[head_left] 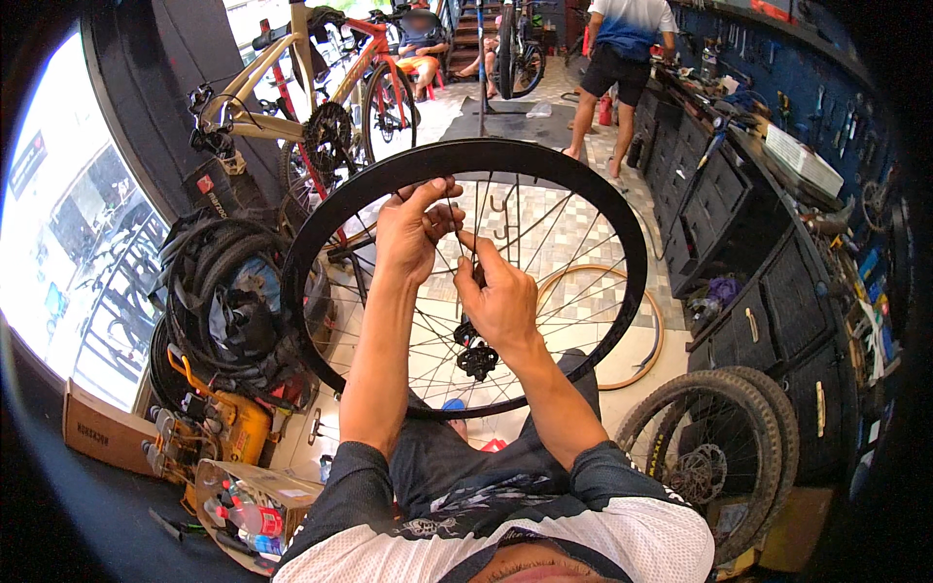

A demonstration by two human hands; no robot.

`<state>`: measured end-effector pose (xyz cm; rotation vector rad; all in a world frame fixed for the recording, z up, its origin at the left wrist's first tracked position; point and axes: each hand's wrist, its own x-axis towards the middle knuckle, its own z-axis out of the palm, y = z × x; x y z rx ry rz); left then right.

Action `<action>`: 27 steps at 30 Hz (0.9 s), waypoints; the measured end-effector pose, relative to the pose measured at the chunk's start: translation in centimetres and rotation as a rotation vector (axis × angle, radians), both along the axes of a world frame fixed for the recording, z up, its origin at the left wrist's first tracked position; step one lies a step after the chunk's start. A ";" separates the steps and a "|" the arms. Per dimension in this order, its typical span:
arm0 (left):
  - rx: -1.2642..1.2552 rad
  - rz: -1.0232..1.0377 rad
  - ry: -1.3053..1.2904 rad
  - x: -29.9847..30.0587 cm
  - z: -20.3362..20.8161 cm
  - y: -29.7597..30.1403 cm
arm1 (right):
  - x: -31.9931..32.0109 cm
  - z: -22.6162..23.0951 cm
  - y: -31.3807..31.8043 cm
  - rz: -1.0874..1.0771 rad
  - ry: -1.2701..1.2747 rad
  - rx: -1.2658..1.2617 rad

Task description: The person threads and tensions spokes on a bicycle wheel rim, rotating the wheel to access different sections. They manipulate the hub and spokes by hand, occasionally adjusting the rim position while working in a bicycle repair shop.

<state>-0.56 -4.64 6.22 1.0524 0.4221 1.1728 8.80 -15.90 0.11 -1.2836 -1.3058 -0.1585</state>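
A black deep-rimmed bicycle wheel (622, 255) stands upright in front of me, above my lap. Its hub (477, 360) sits low between my forearms, with thin dark spokes fanning out to the rim. Inside the upper part of the wheel, my left hand (408, 228) is closed, its thumb and fingers pinching a spoke just below the rim. A little lower and to the right, my right hand (501, 296) is also closed, thumb against forefinger on the same dark spoke. The exact fingertip contact is partly hidden by the fingers.
Knobbly-tyred wheels (714, 457) lean at my lower right. A tan-edged tyre (653, 340) lies on the tiled floor beyond the wheel. Coiled tyres (219, 291) and a cardboard box (292, 491) of bottles are left. A person (622, 58) stands by the workbench; bikes stand farther back.
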 end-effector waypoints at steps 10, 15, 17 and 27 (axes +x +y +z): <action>0.100 0.077 0.121 0.0 0.4 -0.4 | 0.1 0.2 -0.2 0.014 -0.013 -0.038; 0.095 0.015 0.056 -0.3 0.0 -0.1 | 0.3 0.0 -0.1 0.010 -0.006 -0.062; 0.128 0.128 0.055 0.3 -0.5 -0.8 | 0.6 -0.2 -0.3 0.079 0.090 -0.133; 0.895 0.693 0.486 3.4 -2.3 -7.3 | 3.0 -5.8 1.6 0.572 0.349 0.104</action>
